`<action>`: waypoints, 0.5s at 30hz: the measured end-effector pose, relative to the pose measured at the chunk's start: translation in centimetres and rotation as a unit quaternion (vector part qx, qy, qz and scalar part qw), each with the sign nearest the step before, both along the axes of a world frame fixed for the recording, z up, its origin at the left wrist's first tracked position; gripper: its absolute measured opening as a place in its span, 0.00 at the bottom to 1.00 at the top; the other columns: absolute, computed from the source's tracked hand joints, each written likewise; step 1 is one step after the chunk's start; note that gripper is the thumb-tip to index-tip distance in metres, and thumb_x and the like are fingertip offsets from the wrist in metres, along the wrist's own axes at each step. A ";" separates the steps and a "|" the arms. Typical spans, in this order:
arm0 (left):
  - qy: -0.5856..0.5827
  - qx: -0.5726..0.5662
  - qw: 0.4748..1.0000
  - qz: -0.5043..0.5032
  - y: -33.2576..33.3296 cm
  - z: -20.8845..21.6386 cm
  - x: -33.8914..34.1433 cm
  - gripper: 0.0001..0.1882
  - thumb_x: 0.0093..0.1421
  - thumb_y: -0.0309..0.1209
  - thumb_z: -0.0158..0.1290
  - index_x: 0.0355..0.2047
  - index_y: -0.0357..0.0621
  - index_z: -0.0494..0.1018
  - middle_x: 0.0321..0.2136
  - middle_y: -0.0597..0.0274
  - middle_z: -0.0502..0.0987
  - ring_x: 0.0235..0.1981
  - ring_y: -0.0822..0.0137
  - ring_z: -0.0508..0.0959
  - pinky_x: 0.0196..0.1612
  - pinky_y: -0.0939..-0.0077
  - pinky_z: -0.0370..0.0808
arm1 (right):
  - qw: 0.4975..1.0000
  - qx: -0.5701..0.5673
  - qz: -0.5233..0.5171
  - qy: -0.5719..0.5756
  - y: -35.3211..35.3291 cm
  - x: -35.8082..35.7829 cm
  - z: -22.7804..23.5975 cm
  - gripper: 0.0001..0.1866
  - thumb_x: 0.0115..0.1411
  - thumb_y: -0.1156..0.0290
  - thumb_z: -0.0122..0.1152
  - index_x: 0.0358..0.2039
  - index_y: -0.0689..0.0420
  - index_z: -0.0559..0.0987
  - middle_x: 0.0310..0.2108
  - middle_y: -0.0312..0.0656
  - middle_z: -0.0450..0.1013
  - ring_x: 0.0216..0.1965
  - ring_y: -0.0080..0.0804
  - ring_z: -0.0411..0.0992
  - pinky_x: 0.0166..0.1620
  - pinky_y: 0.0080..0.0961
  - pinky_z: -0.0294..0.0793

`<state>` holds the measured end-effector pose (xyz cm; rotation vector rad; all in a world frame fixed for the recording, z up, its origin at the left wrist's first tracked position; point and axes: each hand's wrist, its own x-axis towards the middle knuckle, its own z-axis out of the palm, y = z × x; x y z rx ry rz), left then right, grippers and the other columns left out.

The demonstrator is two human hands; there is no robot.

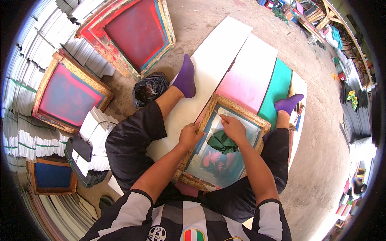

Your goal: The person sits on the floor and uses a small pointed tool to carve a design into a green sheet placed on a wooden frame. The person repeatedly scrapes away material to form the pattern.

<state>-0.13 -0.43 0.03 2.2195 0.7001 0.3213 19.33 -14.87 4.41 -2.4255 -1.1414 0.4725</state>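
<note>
A wooden-framed printing screen (263, 123) lies tilted between my legs, its mesh blue-grey with pale pink leaf shapes in the lower half. My left hand (190, 136) is closed on the frame's left bar. Over the upper part of the mesh, my right hand (233, 127) is pinched near the top left corner. A thin, light sliver shows at its fingertips, too small to name. Beside my right wrist, a crumpled dark green cloth (222, 142) rests on the mesh.
White, pink-tinted and green boards (276, 82) lie under my legs and feet. Pliers or similar hand tools (298, 113) sit by my right foot. More framed screens (138, 34), a black plastic bag (150, 89) and stacks of white sheets (24, 132) stand on the left.
</note>
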 end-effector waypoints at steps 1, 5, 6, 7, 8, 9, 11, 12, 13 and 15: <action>-0.018 -0.003 1.000 0.008 -0.1 0.0 0.0 0.22 0.53 0.43 0.68 0.38 0.35 0.81 0.27 0.48 0.76 0.31 0.48 0.80 0.37 0.55 0.76 | 0.999 -0.037 -0.012 -0.001 -0.1 -0.1 0.1 0.21 0.70 0.58 0.51 0.63 0.36 0.76 0.36 0.51 0.81 0.34 0.51 0.80 0.37 0.51 0.78; 0.004 -0.014 1.000 0.008 -0.1 0.8 0.0 0.21 0.53 0.42 0.68 0.33 0.34 0.80 0.27 0.48 0.76 0.30 0.48 0.80 0.36 0.55 0.75 | 0.993 -0.118 -0.023 -0.020 0.4 -2.0 3.3 0.21 0.70 0.57 0.51 0.63 0.32 0.75 0.38 0.51 0.82 0.40 0.55 0.81 0.42 0.57 0.78; 0.006 -0.017 1.000 0.008 -0.1 0.8 0.0 0.21 0.53 0.42 0.68 0.33 0.34 0.80 0.27 0.48 0.76 0.30 0.48 0.80 0.36 0.55 0.76 | 0.992 -0.120 -0.015 -0.031 0.4 -2.0 3.2 0.21 0.70 0.56 0.51 0.63 0.32 0.75 0.37 0.50 0.82 0.39 0.55 0.81 0.41 0.56 0.78; 0.008 -0.021 1.000 0.008 -0.1 0.9 0.0 0.21 0.53 0.42 0.68 0.32 0.34 0.80 0.27 0.48 0.76 0.30 0.48 0.80 0.36 0.55 0.76 | 0.992 -0.119 -0.015 -0.032 0.4 -2.1 3.0 0.21 0.70 0.57 0.51 0.63 0.32 0.75 0.36 0.51 0.82 0.38 0.55 0.81 0.40 0.56 0.78; 0.011 -0.017 1.000 0.007 -0.1 0.9 0.0 0.21 0.53 0.42 0.68 0.34 0.34 0.81 0.27 0.48 0.76 0.30 0.48 0.80 0.36 0.56 0.76 | 0.992 -0.118 -0.014 -0.034 0.4 -2.1 2.9 0.21 0.70 0.57 0.50 0.63 0.32 0.74 0.36 0.51 0.81 0.38 0.55 0.81 0.40 0.56 0.79; 0.014 -0.013 1.000 0.006 -0.1 0.9 0.0 0.21 0.53 0.42 0.68 0.35 0.33 0.81 0.27 0.48 0.76 0.30 0.49 0.80 0.36 0.56 0.76 | 0.992 -0.116 -0.014 -0.036 0.4 -2.1 2.8 0.21 0.71 0.57 0.50 0.62 0.32 0.74 0.35 0.51 0.81 0.38 0.54 0.81 0.40 0.55 0.79; 0.011 -0.010 1.000 0.004 0.0 0.9 0.0 0.23 0.52 0.41 0.68 0.39 0.33 0.81 0.28 0.48 0.76 0.30 0.49 0.80 0.36 0.56 0.76 | 0.993 -0.113 -0.012 -0.037 0.5 -2.1 2.8 0.20 0.71 0.57 0.50 0.62 0.32 0.74 0.35 0.51 0.81 0.38 0.55 0.81 0.39 0.55 0.79; 0.006 -0.012 1.000 0.002 0.0 0.8 -0.1 0.24 0.52 0.41 0.68 0.41 0.33 0.81 0.28 0.48 0.76 0.30 0.49 0.80 0.36 0.57 0.76 | 0.993 -0.111 -0.011 -0.037 0.5 -2.2 2.9 0.20 0.71 0.57 0.50 0.62 0.32 0.74 0.34 0.52 0.81 0.37 0.55 0.81 0.39 0.55 0.79; 0.001 -0.013 1.000 0.001 0.0 0.7 -0.1 0.25 0.52 0.41 0.69 0.44 0.33 0.81 0.28 0.48 0.77 0.30 0.49 0.80 0.36 0.57 0.76 | 0.993 -0.114 -0.011 -0.037 0.5 -2.3 2.9 0.20 0.71 0.57 0.50 0.62 0.33 0.74 0.34 0.52 0.81 0.37 0.55 0.81 0.39 0.55 0.79; 0.028 -0.023 0.999 -0.001 0.0 1.2 -0.1 0.25 0.52 0.39 0.68 0.47 0.36 0.80 0.31 0.47 0.78 0.34 0.47 0.80 0.40 0.57 0.77 | 0.992 -0.119 -0.013 -0.036 0.5 -2.4 3.0 0.20 0.71 0.57 0.50 0.62 0.33 0.74 0.34 0.52 0.81 0.37 0.55 0.81 0.39 0.55 0.79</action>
